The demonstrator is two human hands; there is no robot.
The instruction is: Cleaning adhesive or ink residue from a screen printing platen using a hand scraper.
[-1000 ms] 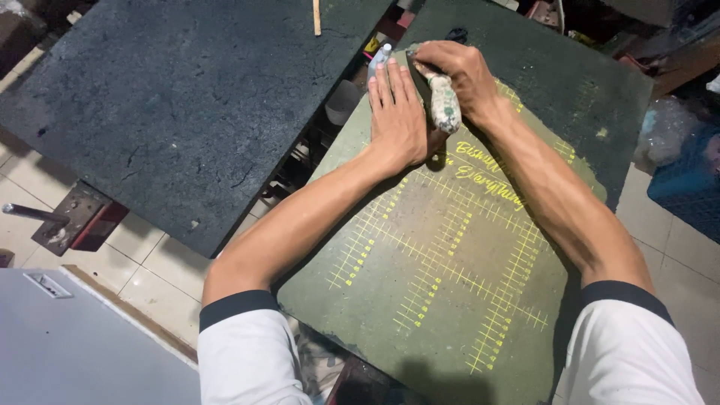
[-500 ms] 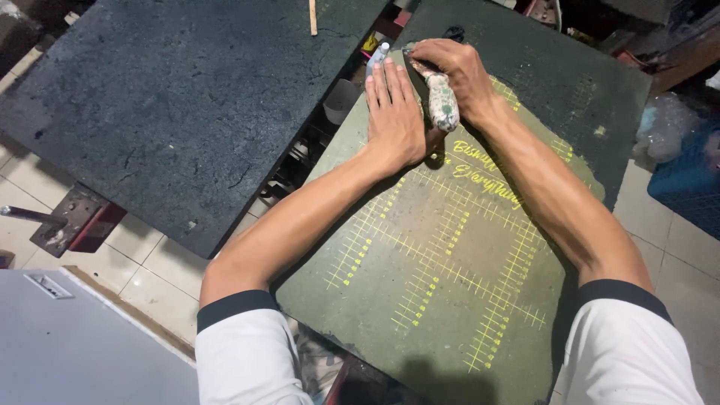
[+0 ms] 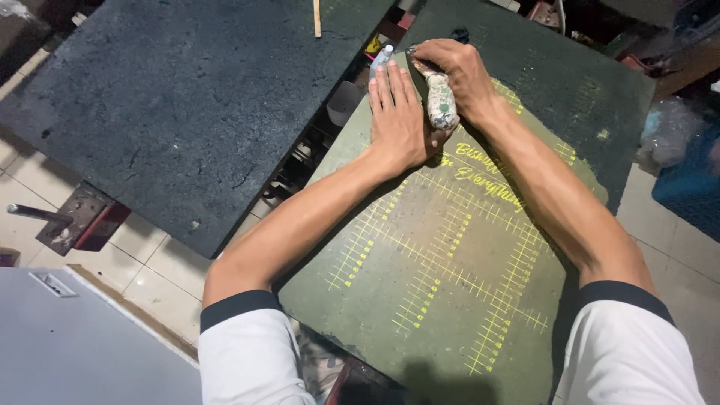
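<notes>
Green and white paint covers the small tool [image 3: 441, 101] that the right hand [image 3: 456, 75] holds, its fingers curled shut around the handle. The tool lies on the far end of the green board [image 3: 450, 285], close to its top edge. The left hand [image 3: 397, 112] lies flat just beside it, fingers straight and together, pressing the board and holding nothing. Past the fingertips the board ends fast, with a gap and clutter there. Toward the body there is lots of open board with yellow lines. Left of the left hand, across the gap, is a dark bench [image 3: 172, 105]. Both arms reach out long and nearly straight. Since a moment ago the hands have hardly moved.
</notes>
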